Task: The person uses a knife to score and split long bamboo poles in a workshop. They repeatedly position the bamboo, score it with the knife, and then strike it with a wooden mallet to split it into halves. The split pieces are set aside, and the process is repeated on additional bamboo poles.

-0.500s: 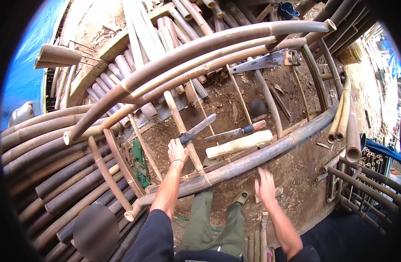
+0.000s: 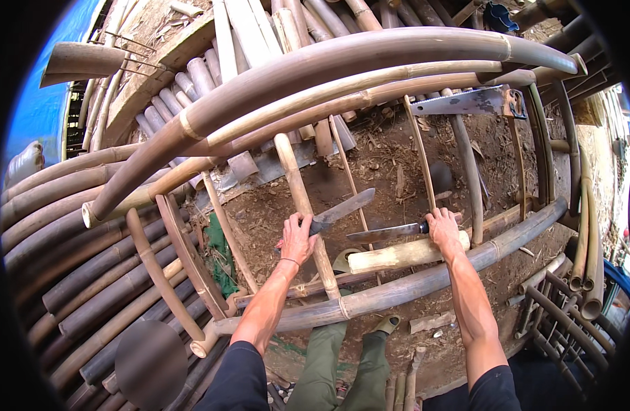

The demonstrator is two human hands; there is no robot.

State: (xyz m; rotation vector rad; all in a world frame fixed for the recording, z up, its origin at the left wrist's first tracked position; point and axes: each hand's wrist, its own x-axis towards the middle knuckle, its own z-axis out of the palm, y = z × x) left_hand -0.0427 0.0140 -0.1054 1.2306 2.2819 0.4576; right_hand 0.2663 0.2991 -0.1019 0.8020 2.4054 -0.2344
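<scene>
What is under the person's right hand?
A long steel-bladed knife: its blade and black collar show, but the right hand covers most of its handle. The pale cylindrical wooden log passes beneath too, partly hidden.

A bamboo frame carries a handsaw near its far side, and a pale wooden piece near its front pole. Below, brown earth bears scattered chips.

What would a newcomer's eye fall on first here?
Probably the thick curved bamboo pole arching across the top. Then, near the centre, the left hand grips one knife and the right hand touches a second knife at its handle. A saw stands out at upper right.
</scene>
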